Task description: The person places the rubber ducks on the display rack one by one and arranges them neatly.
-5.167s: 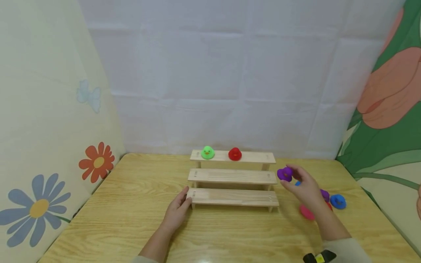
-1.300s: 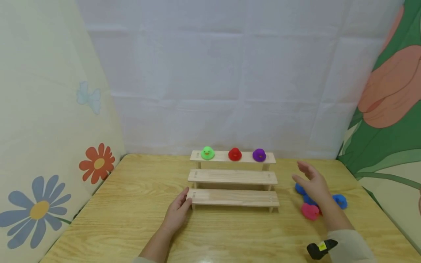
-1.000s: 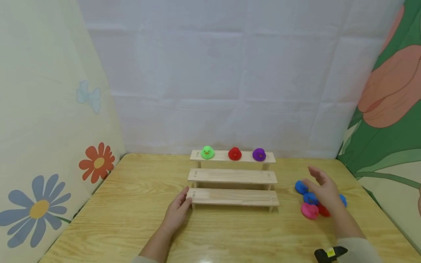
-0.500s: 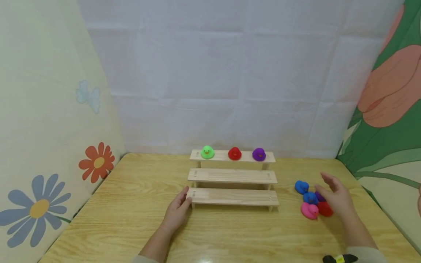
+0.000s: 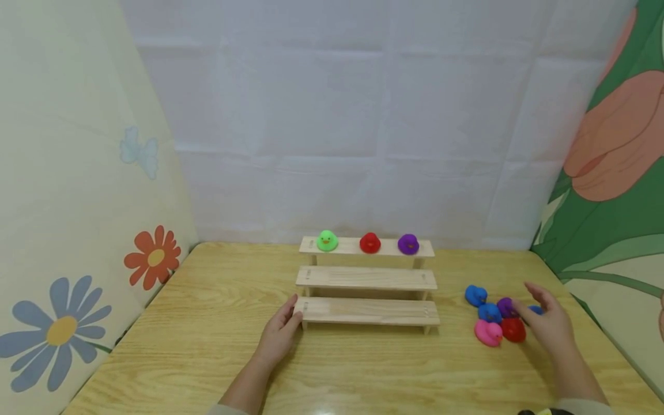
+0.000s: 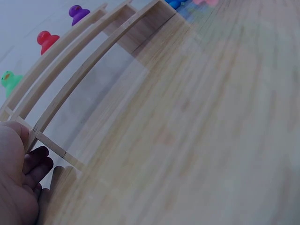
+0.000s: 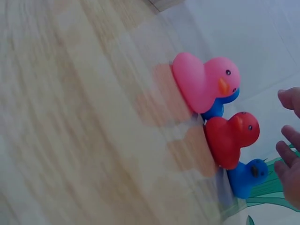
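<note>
A three-step wooden display shelf (image 5: pixel 367 311) stands mid-table. My left hand (image 5: pixel 280 334) grips the left end of its lowest step, thumb and fingers around the edge in the left wrist view. On the top step sit a green rubber duck (image 5: pixel 327 241), a red duck (image 5: pixel 370 243) and a purple duck (image 5: pixel 408 244). My right hand (image 5: pixel 552 325) hovers over the right-hand duck cluster, fingers parted and holding nothing. Beneath it a blue duck (image 5: pixel 536 310) is partly hidden. Another red duck (image 7: pixel 229 140) and a pink duck (image 7: pixel 197 84) show in the right wrist view.
Also in the cluster are a second purple duck (image 5: pixel 505 308) and two more blue ducks, one nearer the shelf (image 5: pixel 475 295). A white cloth backdrop (image 5: pixel 337 115) hangs behind the wooden table (image 5: pixel 218 323). Flower-printed panels flank both sides.
The purple duck held earlier by my right hand now sits on the top step. Since then the empty right hand has moved right and toward me, over the cluster. The left hand stays put.
</note>
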The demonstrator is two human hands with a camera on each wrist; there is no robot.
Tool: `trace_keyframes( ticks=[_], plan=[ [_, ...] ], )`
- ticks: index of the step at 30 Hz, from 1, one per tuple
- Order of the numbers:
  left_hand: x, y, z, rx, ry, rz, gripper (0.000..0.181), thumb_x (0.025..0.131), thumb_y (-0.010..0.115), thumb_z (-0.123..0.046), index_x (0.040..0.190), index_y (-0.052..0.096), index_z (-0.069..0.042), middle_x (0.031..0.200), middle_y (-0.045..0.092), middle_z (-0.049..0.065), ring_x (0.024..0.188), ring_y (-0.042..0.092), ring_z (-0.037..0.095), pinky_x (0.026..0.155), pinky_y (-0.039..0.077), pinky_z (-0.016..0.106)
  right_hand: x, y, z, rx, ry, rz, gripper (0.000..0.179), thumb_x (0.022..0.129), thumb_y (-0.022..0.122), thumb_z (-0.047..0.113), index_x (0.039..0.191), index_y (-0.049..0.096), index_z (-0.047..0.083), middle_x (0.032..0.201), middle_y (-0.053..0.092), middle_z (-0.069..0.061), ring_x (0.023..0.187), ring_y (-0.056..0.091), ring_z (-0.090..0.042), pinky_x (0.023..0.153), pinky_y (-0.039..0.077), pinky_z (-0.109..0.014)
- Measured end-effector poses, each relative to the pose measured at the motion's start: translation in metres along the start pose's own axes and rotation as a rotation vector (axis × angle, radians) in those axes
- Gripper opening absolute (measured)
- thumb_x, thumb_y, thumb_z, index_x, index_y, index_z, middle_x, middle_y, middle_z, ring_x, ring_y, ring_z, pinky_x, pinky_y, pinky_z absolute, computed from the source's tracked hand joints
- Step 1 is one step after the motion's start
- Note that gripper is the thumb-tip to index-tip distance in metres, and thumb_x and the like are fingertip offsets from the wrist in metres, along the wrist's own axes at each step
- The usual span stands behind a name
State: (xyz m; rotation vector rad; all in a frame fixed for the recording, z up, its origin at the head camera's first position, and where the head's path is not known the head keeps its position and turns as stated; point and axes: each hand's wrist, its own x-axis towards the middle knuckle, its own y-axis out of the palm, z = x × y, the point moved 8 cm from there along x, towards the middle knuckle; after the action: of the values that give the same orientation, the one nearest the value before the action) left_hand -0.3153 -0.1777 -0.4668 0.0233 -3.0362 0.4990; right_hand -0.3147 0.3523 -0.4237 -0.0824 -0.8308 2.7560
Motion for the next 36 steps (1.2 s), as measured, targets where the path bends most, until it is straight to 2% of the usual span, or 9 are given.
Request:
trace_keyframes(
  ticks=[4, 12, 23, 30, 36],
  plan=[
    [-0.001, 0.000, 0.000, -0.004, 0.000, 0.002, 0.054, 0.104, 0.047, -0.017, 0.151, 0.030, 0.004, 0.157, 0.030, 0.024, 0.145, 0.028, 0.039, 0.119, 0.027, 0.051, 0.001, -0.001, -0.006, -0.012, 0.019, -0.002, 0.074, 0.098, 0.056, 0.038, 0.152, 0.025, -0.001, 0.156, 0.020, -0.034, 0.144, 0.018, -0.054, 0.113, 0.026, -0.066],
    [-0.001, 0.001, 0.000, -0.008, 0.002, 0.010, 0.054, 0.104, 0.047, -0.016, 0.151, 0.029, 0.005, 0.158, 0.028, 0.023, 0.146, 0.026, 0.039, 0.119, 0.025, 0.051, 0.004, -0.006, -0.022, -0.031, 0.040, -0.007, 0.075, 0.098, 0.055, 0.039, 0.153, 0.023, -0.001, 0.155, 0.019, -0.036, 0.142, 0.017, -0.056, 0.117, 0.020, -0.066],
    [0.000, 0.001, 0.000, -0.019, 0.010, 0.009, 0.054, 0.104, 0.047, -0.015, 0.151, 0.029, 0.005, 0.157, 0.028, 0.024, 0.146, 0.027, 0.039, 0.118, 0.026, 0.050, 0.006, -0.013, -0.045, -0.053, 0.062, 0.025, 0.079, 0.098, 0.058, 0.038, 0.153, 0.019, -0.003, 0.154, 0.017, -0.039, 0.141, 0.017, -0.057, 0.115, 0.021, -0.067],
    [0.000, 0.001, 0.001, -0.028, 0.003, 0.010, 0.054, 0.104, 0.047, -0.013, 0.151, 0.028, 0.005, 0.157, 0.029, 0.024, 0.146, 0.027, 0.038, 0.118, 0.027, 0.049, 0.007, -0.013, -0.054, -0.077, 0.026, 0.005, 0.077, 0.096, 0.062, 0.032, 0.150, 0.023, -0.007, 0.151, 0.023, -0.040, 0.137, 0.028, -0.057, 0.112, 0.027, -0.064],
    [0.000, 0.001, 0.000, -0.026, -0.003, 0.003, 0.054, 0.103, 0.047, -0.013, 0.151, 0.029, 0.004, 0.156, 0.030, 0.024, 0.145, 0.028, 0.038, 0.118, 0.027, 0.049, 0.009, -0.013, -0.055, -0.113, 0.016, 0.018, 0.077, 0.097, 0.061, 0.034, 0.150, 0.024, -0.008, 0.149, 0.025, -0.041, 0.135, 0.029, -0.058, 0.111, 0.027, -0.067]
  ],
)
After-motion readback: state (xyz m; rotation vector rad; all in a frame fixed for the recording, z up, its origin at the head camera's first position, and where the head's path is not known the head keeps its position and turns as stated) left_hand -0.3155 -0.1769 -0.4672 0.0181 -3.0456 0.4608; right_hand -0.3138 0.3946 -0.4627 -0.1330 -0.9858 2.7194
